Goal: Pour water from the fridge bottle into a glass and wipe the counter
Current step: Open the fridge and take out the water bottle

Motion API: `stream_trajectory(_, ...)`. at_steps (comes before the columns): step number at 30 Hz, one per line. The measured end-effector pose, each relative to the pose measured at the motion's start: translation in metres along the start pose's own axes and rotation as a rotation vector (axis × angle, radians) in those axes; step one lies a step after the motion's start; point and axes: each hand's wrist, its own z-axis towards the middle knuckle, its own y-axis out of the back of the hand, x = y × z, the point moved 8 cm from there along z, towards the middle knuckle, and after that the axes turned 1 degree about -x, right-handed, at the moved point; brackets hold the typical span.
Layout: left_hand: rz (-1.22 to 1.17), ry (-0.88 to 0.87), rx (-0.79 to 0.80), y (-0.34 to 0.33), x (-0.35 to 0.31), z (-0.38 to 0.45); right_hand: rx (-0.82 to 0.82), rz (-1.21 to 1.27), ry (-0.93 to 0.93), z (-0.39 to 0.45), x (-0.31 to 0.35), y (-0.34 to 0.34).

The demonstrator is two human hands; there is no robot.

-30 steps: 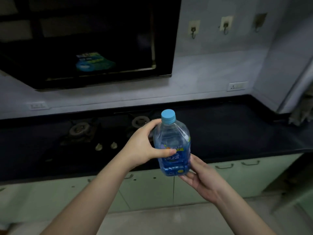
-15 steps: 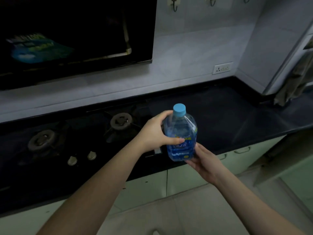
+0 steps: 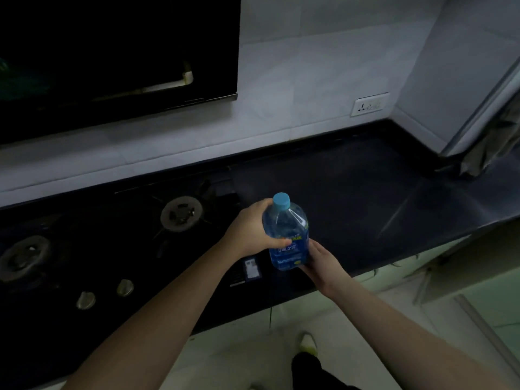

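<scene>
Holding bottle above counter, stove beside

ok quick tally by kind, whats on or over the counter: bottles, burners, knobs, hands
bottle: 1
burners: 2
knobs: 2
hands, left hand and right hand, both on the bottle: 2
total: 7

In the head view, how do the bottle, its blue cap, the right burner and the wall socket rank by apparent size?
1. bottle
2. right burner, farther from the camera, so only apparent
3. wall socket
4. blue cap
</scene>
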Motion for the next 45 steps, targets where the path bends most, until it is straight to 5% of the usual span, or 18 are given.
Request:
stream_trajectory(12,-0.038,0.226,-0.091,-0.010,0.051,0.067,0.081,-0.169,-0.146,0.109,0.011,0.005)
stream_trajectory(34,-0.053,0.305,-0.119,-0.014,0.093,0.098,0.131,-0.189,-0.273,0.151,0.030,-0.015)
stream_trajectory(45,-0.001,0.246,-0.069,-0.021,0.093,0.097,0.150,-0.330,-0.185,0.148,0.041,-0.015)
